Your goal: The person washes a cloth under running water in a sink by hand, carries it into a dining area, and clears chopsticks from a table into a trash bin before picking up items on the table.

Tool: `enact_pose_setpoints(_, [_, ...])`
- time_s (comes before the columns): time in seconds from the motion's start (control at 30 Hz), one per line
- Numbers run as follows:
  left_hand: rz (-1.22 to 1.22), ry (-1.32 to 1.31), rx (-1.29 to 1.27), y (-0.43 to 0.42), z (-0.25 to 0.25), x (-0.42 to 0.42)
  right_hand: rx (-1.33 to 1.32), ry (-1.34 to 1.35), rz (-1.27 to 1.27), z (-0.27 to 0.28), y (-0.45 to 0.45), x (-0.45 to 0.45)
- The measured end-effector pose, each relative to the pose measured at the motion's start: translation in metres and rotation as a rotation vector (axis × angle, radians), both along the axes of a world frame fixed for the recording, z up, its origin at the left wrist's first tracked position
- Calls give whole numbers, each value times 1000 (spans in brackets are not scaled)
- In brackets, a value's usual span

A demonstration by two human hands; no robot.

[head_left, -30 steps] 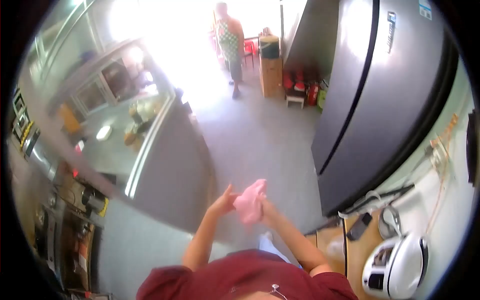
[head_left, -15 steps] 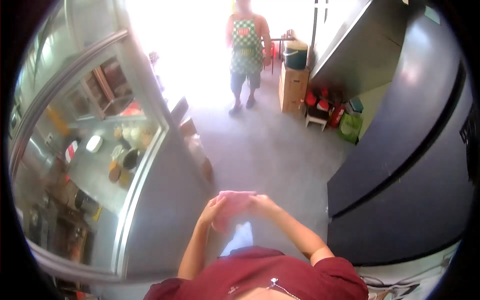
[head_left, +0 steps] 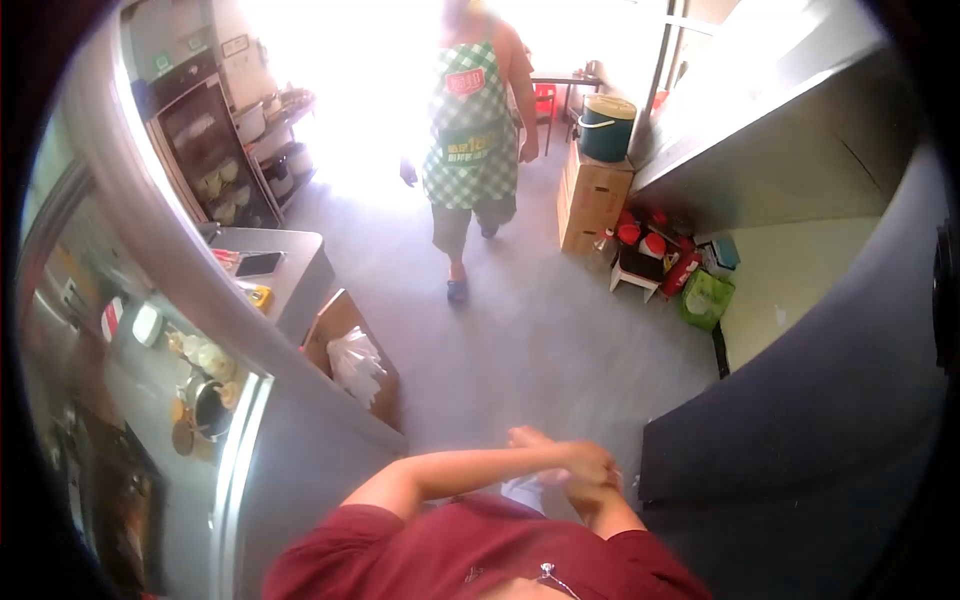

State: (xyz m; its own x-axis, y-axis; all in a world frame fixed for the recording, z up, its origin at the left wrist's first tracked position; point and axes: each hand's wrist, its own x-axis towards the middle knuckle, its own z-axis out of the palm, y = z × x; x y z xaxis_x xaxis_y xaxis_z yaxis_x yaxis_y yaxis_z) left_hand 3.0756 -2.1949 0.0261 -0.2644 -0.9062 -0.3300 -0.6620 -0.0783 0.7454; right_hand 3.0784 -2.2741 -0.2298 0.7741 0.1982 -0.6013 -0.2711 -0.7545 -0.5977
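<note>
My left arm crosses in front of my body, and my left hand (head_left: 594, 466) is closed at my right wrist. A small part of a pink cloth (head_left: 552, 477) shows beneath the left hand; most of it is hidden. My right hand (head_left: 528, 437) sticks out beyond the left forearm, its blurred fingers stretched out to the left. The rest of that hand is covered by the left forearm.
A person in a green checked apron (head_left: 468, 120) stands ahead. Left are a glass-sided metal counter (head_left: 255, 430) and a cardboard box (head_left: 320, 325) with a plastic bag. Right are a dark curved panel (head_left: 770, 440), wooden crates (head_left: 590, 205), a cooler (head_left: 607, 130) and a green bag (head_left: 707, 298).
My hands have moved right; before, both held the pink cloth spread between them. Now the left hand is on the right wrist. The person in the apron has come closer, and the view has shifted forward.
</note>
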Motion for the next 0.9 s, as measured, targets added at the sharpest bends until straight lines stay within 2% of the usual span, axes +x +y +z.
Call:
enact_pose_setpoints(0.07, [-36, 143, -15, -28, 57, -2, -2, 44, -61, -19, -49, 14])
enact_pose_setpoints(0.13, [-67, 137, -58, -58, 97, 4, -37, 66, -200, -33, -108, 30])
enact_pose_setpoints(0.2, [-105, 68, -375, -110, 31, 3, -91, 35, -414, -45, -173, 52])
enact_pose_setpoints(0.3, [27, 249, -346, -163, 21, 39, -102, -70, -933, -60, -289, 79])
enact_pose_setpoints(0.33, [74, 425, -440, -183, 2, 47, -8, -104, -1135, -57, -320, 86])
enact_pose_setpoints(0.43, [347, 420, -430, -224, -25, 72, 540, -124, -1699, -25, -370, 107])
enact_pose_setpoints(0.47, [322, 571, -530, -247, -52, 89, 751, -121, -1864, -10, -377, 117])
enact_pose_setpoints(0.57, [630, 462, -327, -282, -102, 147, 1110, -220, -2006, -9, -396, 151])
enact_pose_setpoints(0.6, [735, 419, -116, -283, -71, 171, 1124, -240, -2029, -10, -404, 168])
enact_pose_setpoints(0.67, [856, 466, -18, -301, -60, 214, 1242, -433, -2017, -4, -413, 201])
enact_pose_setpoints(0.7, [878, 564, -134, -314, -81, 229, 1289, -529, -2013, 9, -414, 209])
enact_pose_setpoints(0.73, [1044, 839, 31, -331, -81, 246, 1570, -442, -2143, 38, -421, 227])
enact_pose_setpoints(0.77, [827, 486, 37, -348, -74, 270, 1863, -344, -2242, 61, -433, 241])
enact_pose_setpoints(0.83, [383, -177, 32, -374, -65, 304, 1800, -446, -2196, 69, -462, 265])
enact_pose_setpoints(0.9, [437, -15, -533, -405, -138, 331, 1736, -506, -2145, 75, -495, 295])
